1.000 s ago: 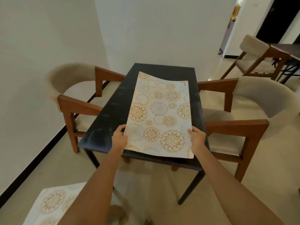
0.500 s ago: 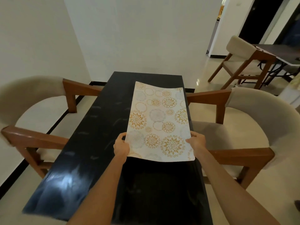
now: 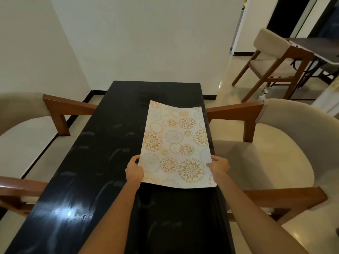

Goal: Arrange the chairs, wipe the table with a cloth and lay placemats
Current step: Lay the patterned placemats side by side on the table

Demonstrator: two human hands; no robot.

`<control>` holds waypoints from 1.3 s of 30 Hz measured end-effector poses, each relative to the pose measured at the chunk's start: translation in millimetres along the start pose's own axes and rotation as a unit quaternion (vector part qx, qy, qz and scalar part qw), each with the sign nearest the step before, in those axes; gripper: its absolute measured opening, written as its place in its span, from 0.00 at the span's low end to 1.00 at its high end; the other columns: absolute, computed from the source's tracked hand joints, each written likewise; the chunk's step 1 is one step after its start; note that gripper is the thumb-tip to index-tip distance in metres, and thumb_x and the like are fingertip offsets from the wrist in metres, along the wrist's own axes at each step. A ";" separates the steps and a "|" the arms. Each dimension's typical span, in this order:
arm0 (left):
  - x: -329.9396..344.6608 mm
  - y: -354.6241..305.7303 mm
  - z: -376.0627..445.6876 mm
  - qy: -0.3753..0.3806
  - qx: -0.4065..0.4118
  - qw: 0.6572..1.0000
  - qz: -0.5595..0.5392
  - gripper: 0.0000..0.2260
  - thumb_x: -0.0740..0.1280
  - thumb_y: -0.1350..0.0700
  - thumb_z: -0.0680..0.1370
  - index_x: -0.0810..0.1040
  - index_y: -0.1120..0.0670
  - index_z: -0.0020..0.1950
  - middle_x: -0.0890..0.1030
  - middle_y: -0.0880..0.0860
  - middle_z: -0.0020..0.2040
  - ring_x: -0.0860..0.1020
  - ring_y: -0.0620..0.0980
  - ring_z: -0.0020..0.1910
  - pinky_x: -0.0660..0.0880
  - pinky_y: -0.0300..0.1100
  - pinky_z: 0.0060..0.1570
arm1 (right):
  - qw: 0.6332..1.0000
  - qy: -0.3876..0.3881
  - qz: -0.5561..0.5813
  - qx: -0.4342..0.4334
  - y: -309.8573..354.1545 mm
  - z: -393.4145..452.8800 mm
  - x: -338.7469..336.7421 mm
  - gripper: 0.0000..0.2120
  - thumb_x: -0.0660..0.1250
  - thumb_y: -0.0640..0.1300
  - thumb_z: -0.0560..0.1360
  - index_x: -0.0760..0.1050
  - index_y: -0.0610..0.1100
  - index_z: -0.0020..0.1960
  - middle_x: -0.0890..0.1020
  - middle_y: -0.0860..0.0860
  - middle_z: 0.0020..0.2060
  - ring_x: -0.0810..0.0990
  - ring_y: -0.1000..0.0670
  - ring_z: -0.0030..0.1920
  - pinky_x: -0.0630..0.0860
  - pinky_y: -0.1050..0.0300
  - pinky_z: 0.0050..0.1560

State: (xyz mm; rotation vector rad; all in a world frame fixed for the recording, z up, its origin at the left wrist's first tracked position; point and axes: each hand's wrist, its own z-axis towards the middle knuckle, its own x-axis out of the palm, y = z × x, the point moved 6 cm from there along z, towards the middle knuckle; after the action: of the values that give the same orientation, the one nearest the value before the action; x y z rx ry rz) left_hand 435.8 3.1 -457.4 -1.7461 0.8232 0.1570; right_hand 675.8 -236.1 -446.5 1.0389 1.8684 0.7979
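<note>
A chair (image 3: 27, 125) hugs the table's (image 3: 88, 171) left edge. The left hand (image 3: 134, 170) and right hand (image 3: 218, 165) pinch the placemat (image 3: 176, 143) by its near corners, over the table's right side, farther in than before. Another chair (image 3: 286, 143) flanks the right edge.

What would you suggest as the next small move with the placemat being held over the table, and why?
Probably lower the placemat flat onto the black table and let go. Both the left hand and the right hand grip its near corners, its middle sags, and it already hangs over the table's right half beside the right chair.
</note>
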 end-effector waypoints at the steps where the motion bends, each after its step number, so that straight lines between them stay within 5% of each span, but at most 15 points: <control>1: 1.4 -0.3 3.1 0.000 -0.003 1.000 0.001 0.21 0.56 0.69 0.77 0.73 0.48 0.63 0.79 0.55 0.45 0.80 0.56 0.42 0.80 0.56 0.42 | 1.000 -0.002 -0.006 -0.003 0.9 2.4 1.8 0.18 0.67 0.26 0.73 0.78 0.38 0.61 0.82 0.40 0.54 0.82 0.40 0.51 0.78 0.54 0.47; 14: 9.8 16.2 22.6 0.011 -0.041 0.999 -0.002 0.17 0.57 0.67 0.78 0.72 0.52 0.64 0.77 0.56 0.53 0.78 0.55 0.43 0.76 0.45 0.32 | 0.997 -0.018 -0.071 -0.029 -8.5 15.7 16.0 0.16 0.67 0.30 0.75 0.79 0.39 0.61 0.82 0.41 0.54 0.81 0.42 0.51 0.77 0.54 0.46; 21: 6.9 21.9 22.7 -0.014 -0.074 0.997 0.021 0.13 0.61 0.64 0.77 0.76 0.55 0.59 0.79 0.58 0.54 0.79 0.57 0.48 0.80 0.53 0.45 | 0.995 -0.058 -0.078 -0.017 -16.1 17.4 13.1 0.12 0.64 0.32 0.78 0.80 0.38 0.58 0.82 0.40 0.54 0.81 0.41 0.49 0.79 0.51 0.47; 39: -6.4 28.9 34.1 0.002 -0.071 0.997 0.037 0.09 0.68 0.66 0.73 0.80 0.58 0.52 0.81 0.57 0.52 0.80 0.55 0.48 0.79 0.48 0.44 | 0.992 -0.071 -0.105 0.014 -37.3 22.9 8.5 0.07 0.70 0.35 0.74 0.82 0.38 0.51 0.83 0.41 0.49 0.80 0.45 0.43 0.80 0.52 0.44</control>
State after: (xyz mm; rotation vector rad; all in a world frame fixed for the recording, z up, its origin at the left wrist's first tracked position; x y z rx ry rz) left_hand 423.9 33.0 -489.0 -1.8489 0.8979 0.2678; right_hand 680.3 -242.7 -490.3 0.8747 1.8353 0.5613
